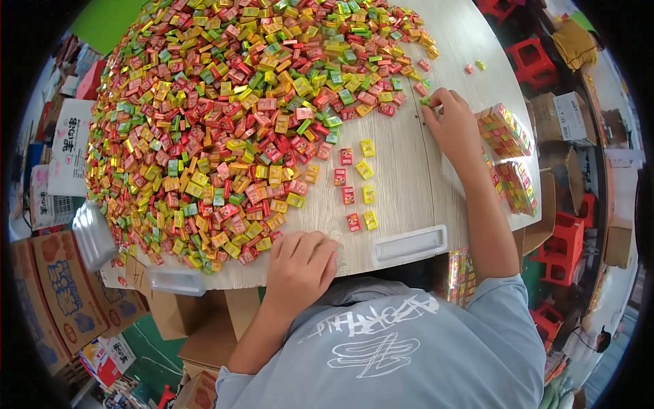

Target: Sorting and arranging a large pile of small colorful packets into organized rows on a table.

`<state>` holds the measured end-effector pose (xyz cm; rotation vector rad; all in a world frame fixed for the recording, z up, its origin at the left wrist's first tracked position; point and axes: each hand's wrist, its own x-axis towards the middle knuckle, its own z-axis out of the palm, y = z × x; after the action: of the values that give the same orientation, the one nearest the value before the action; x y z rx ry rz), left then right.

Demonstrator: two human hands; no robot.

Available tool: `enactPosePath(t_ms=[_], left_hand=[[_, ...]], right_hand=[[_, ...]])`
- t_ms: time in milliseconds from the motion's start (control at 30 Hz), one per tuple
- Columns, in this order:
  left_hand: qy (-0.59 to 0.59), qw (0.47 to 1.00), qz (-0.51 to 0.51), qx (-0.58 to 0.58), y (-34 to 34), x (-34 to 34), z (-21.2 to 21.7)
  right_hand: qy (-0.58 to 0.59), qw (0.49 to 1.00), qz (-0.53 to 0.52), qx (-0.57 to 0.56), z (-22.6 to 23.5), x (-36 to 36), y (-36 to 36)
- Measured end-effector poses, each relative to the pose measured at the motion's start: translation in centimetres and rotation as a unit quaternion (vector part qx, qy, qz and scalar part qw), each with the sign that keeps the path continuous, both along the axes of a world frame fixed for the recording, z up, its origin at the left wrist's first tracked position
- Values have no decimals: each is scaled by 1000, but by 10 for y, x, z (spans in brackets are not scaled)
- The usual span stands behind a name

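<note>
A big heap of small red, yellow, orange and green candy packets [231,116] covers most of a pale wooden table [402,184]. Two short columns of packets lie set apart from it: red ones [347,187] and yellow ones [368,183]. My left hand [300,262] rests flat on the table's near edge, fingers together, next to the heap's rim, holding nothing. My right hand [451,123] reaches out to the heap's right fringe, and its fingertips pinch a small green packet [426,101].
Stacked blocks of packed packets [507,146] stand at the table's right edge. A white tray [411,244] and another [176,279] hang at the near edge. Cardboard boxes [58,286] stand at the left, red plastic stools [562,249] at the right.
</note>
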<state>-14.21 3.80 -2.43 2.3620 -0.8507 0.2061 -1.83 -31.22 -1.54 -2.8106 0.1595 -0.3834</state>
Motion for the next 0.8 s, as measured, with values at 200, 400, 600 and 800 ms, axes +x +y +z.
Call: enactPosePath(t_ms=[200, 400, 600, 800], left_hand=[[24, 1000, 0, -10, 1, 3, 1], [44, 999, 3, -23, 3, 4, 1], [58, 998, -5, -18, 4, 5, 3], [58, 998, -3, -23, 5, 5, 1]], right_hand=[[-39, 998, 15, 36, 10, 27, -23], [-11, 1000, 7, 13, 2, 53, -33], [15, 999, 29, 19, 0, 52, -34], [69, 996, 5, 49, 2, 60, -39]])
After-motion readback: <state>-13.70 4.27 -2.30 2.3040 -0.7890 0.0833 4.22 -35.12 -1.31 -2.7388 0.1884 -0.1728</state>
